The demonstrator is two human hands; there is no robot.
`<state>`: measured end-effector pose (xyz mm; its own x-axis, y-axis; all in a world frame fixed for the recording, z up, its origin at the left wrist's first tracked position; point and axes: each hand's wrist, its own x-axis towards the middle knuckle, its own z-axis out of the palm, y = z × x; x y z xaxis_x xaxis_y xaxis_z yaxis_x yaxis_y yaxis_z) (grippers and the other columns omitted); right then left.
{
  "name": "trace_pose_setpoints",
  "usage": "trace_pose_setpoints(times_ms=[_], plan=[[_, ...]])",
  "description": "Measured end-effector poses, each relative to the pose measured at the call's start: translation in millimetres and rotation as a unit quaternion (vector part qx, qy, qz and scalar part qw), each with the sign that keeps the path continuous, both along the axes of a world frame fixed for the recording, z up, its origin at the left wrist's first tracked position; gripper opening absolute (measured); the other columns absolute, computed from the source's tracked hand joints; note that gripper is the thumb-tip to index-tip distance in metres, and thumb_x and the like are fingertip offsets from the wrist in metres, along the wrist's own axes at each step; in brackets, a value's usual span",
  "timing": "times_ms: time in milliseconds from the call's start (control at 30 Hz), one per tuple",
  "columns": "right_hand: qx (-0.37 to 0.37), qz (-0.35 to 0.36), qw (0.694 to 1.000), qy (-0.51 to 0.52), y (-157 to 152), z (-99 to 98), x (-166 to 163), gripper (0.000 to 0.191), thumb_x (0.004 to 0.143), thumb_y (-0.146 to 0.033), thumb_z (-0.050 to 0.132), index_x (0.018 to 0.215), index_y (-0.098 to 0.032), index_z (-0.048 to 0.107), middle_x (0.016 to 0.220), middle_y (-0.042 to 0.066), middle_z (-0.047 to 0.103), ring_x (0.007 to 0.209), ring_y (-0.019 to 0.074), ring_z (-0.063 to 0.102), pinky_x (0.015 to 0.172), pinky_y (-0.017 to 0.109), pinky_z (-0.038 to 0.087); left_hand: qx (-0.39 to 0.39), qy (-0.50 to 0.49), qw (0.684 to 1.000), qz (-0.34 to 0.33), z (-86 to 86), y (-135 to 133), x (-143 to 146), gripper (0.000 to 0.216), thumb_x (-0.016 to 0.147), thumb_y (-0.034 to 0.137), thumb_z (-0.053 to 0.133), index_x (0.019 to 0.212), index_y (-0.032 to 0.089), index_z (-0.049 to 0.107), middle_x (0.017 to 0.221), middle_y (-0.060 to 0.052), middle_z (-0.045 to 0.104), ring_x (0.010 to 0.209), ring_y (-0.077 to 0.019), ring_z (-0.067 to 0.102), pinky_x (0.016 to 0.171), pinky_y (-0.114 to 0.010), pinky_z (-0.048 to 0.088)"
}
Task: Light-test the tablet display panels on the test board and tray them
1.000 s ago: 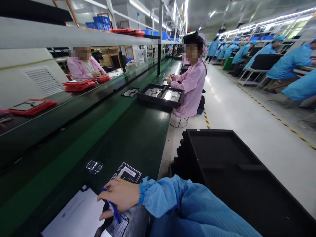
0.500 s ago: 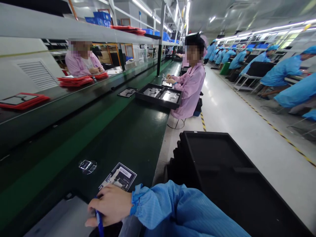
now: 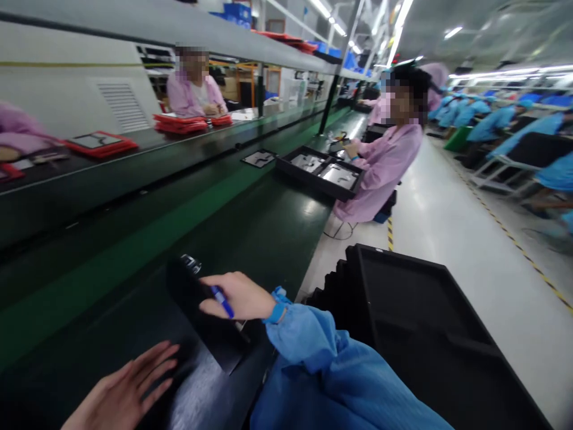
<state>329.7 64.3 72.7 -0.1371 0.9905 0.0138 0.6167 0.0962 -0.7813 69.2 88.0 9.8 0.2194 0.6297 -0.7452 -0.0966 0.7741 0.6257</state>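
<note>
My right hand, in a blue sleeve, is closed around a blue pen. The same hand grips the edge of a thin black flat panel, which is tilted up off the bench and blurred by motion. My left hand is at the lower left, fingers stretched out, apart from the panel and holding nothing. Below the panel lies a blurred greyish, shiny surface. A small clear and silver piece shows just past the panel's far end. The printed card seen earlier is mostly hidden.
A stack of black trays stands at my right. Farther along the dark green bench are a black tray with panels and a lone panel. A co-worker in pink sits there. Red sleeves lie across the bench.
My right hand has moved up and right, still with the pen, and the flat panel has been lifted and tilted. My left hand has come into view. The camera has turned left.
</note>
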Motion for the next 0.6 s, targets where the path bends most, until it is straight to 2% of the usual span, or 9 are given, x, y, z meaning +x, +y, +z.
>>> trace_pose_setpoints(times_ms=[67,167,267,333,400,467,533,600], plan=[[0.016,-0.008,0.999,0.043,2,-3.8,2,0.011,0.086,-0.021,0.062,0.093,-0.017,0.069,0.062,-0.006,0.052,0.059,0.0082,0.050,0.062,0.020,0.038,-0.033,0.004,0.996,0.087,10.5,-6,4,0.062,0.079,0.042,0.056,0.134,0.012,0.054,0.126,-0.013,0.067,0.132,-0.0320,0.051,0.120,-0.049,0.032],[0.026,-0.037,0.984,0.172,6,-20.1,-19,0.014,0.086,-0.019,0.059,0.094,-0.017,0.069,0.064,-0.006,0.051,0.060,0.0077,0.047,0.063,0.020,0.039,-0.018,0.020,0.982,0.186,24.5,-9,8,0.061,0.086,0.041,0.049,0.138,0.009,0.052,0.123,-0.010,0.069,0.134,-0.0257,0.050,0.124,-0.040,0.023],[-0.031,-0.038,0.944,0.327,9,-36.9,-58,0.018,0.086,-0.025,0.059,0.099,-0.019,0.071,0.076,-0.005,0.061,0.071,0.0101,0.056,0.070,0.021,0.046,0.002,0.024,0.973,0.230,27.0,-9,1,0.058,0.090,0.053,0.043,0.137,0.021,0.056,0.121,-0.002,0.070,0.135,-0.0256,0.048,0.119,-0.041,0.036],[-0.065,-0.036,0.920,0.385,9,-42.6,-79,0.022,0.087,-0.032,0.061,0.102,-0.020,0.071,0.083,-0.003,0.066,0.080,0.0123,0.061,0.077,0.023,0.051,0.013,0.031,0.969,0.243,23.5,-11,-7,0.057,0.090,0.062,0.041,0.135,0.030,0.058,0.118,0.002,0.072,0.134,-0.0281,0.050,0.110,-0.045,0.048],[-0.061,-0.018,0.919,0.388,8,-44.1,-87,0.027,0.087,-0.038,0.062,0.106,-0.020,0.070,0.089,-0.002,0.068,0.084,0.0135,0.063,0.081,0.026,0.053,0.035,0.020,0.970,0.240,19.0,-12,-16,0.058,0.091,0.066,0.042,0.135,0.032,0.057,0.117,0.003,0.072,0.131,-0.0301,0.052,0.105,-0.047,0.051],[-0.039,0.009,0.933,0.357,8,-44.8,-79,0.035,0.090,-0.042,0.059,0.116,-0.020,0.067,0.091,-0.001,0.070,0.080,0.0128,0.063,0.079,0.027,0.055,0.060,-0.003,0.970,0.237,15.0,-12,-22,0.058,0.094,0.062,0.045,0.136,0.025,0.056,0.117,-0.001,0.072,0.129,-0.0313,0.053,0.106,-0.049,0.050],[-0.009,0.012,0.955,0.298,12,-48.9,-57,0.043,0.095,-0.044,0.053,0.130,-0.020,0.059,0.094,0.001,0.071,0.071,0.0109,0.062,0.072,0.026,0.055,0.077,-0.027,0.966,0.246,11.7,-10,-25,0.057,0.096,0.058,0.045,0.134,0.016,0.056,0.118,-0.006,0.072,0.130,-0.0324,0.053,0.109,-0.051,0.047],[0.067,-0.030,0.978,0.196,19,-59.0,-29,0.040,0.095,-0.038,0.054,0.130,-0.020,0.058,0.099,0.002,0.072,0.070,0.0099,0.061,0.071,0.026,0.054,0.108,-0.023,0.960,0.257,7.9,-7,-27,0.054,0.099,0.052,0.043,0.129,0.009,0.057,0.122,-0.010,0.069,0.133,-0.0337,0.048,0.111,-0.053,0.043]])
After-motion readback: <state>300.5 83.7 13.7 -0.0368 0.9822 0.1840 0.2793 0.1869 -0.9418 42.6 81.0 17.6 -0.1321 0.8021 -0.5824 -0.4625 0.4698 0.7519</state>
